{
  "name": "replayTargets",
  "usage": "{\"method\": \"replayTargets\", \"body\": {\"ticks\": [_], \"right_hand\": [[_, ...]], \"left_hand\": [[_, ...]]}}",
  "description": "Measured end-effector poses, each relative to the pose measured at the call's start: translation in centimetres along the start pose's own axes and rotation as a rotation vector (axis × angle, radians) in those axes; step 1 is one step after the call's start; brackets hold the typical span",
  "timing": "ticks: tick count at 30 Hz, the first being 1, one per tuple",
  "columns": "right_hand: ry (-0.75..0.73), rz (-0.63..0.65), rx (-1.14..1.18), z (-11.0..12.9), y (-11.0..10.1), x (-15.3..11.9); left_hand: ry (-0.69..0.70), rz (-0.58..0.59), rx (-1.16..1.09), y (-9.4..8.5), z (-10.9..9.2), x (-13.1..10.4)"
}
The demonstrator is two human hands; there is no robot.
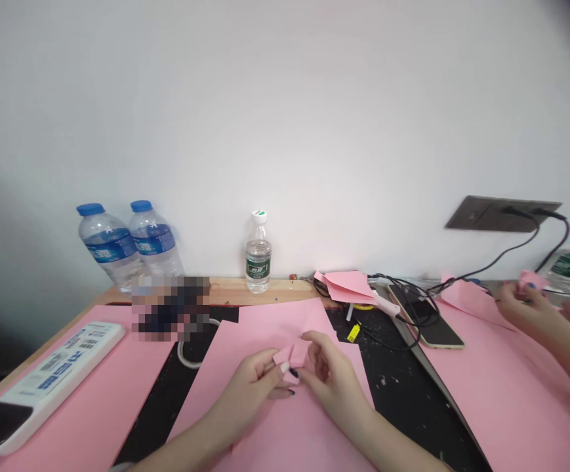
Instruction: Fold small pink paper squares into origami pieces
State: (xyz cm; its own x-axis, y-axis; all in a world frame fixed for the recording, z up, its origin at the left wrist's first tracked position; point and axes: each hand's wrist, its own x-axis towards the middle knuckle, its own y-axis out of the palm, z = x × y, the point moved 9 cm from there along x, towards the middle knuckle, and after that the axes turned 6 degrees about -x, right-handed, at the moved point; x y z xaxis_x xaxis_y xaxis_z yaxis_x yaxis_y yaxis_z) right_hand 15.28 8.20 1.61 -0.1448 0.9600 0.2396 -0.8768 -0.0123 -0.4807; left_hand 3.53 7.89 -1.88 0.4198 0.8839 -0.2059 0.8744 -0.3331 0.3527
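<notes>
Between my two hands is a small piece of folded pink paper (298, 354) with several creased flaps. My left hand (252, 387) pinches its left side, the thumb lying across the front. From the right, my right hand (331, 377) grips the other side with curled fingers and thumb. Part of the paper is hidden behind the fingers. Beneath both hands lie large pink paper sheets (216, 387) on a black mat (395, 393).
Two blue-capped bottles (112, 246) and a smaller water bottle (258, 255) stand by the wall. A white power bank-like device (53, 380) lies left. Right are folded pink papers (348, 286), cables, a phone (427, 314), and another person's hand (525, 305) holding pink paper.
</notes>
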Motion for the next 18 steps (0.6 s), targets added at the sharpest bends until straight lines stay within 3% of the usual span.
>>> {"method": "replayTargets", "body": {"ticks": [6, 18], "right_hand": [[-0.150, -0.015, -0.104, 1.5, -0.5, 0.0], [-0.073, -0.002, 0.058, 0.9, -0.5, 0.4]], "left_hand": [[-0.002, -0.004, -0.008, -0.3, 0.1, 0.1], [-0.017, 0.004, -0.113, -0.5, 0.3, 0.2]]}}
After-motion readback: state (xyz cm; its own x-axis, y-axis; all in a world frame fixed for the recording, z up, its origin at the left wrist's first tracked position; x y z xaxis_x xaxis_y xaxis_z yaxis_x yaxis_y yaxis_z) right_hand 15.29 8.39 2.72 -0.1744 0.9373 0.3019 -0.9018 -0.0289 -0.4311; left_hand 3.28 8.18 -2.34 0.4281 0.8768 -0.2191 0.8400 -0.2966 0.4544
